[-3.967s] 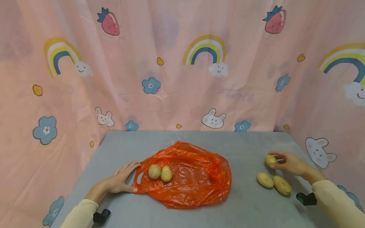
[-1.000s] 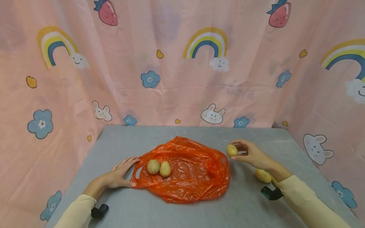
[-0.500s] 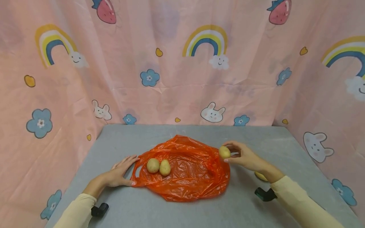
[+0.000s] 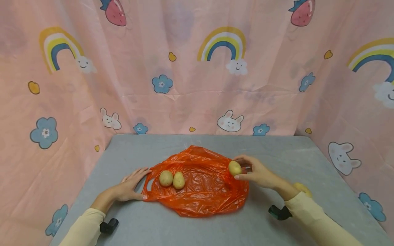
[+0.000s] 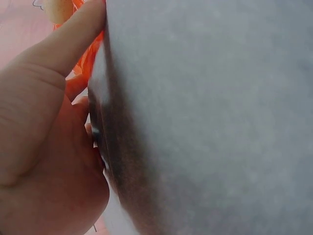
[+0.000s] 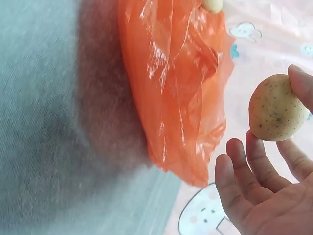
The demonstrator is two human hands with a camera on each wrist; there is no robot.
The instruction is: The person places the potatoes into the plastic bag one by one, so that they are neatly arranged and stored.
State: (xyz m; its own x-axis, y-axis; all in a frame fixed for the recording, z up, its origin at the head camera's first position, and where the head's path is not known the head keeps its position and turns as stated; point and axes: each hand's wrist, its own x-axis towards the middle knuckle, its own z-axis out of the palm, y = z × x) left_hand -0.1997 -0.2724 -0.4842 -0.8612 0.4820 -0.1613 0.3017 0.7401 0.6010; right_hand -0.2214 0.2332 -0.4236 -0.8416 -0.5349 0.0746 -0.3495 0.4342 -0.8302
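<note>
An orange plastic bag (image 4: 200, 205) lies spread flat on the grey table. Two potatoes, a rounder one (image 4: 166, 178) and a narrower one (image 4: 179, 180), sit side by side at its left end, near the handle opening. With fingers spread, my left hand (image 4: 130, 186) rests on the bag's left edge, thumb on the near corner and fingertips on the far one. Between thumb and fingers my right hand (image 4: 257, 173) pinches a third potato (image 6: 277, 108), speckled and yellowish, over the bag's right end.
Another potato (image 4: 302, 189) lies to the right, partly hidden behind the right forearm. The grey table (image 4: 147, 225) is bordered at the back and sides by a pink printed curtain (image 4: 197, 102). Each wrist carries a small black device (image 4: 279, 212).
My right hand has picked up a potato at the right of the table and carried it left, from beside the bag to over its right end. My left hand stays on the bag's edge.
</note>
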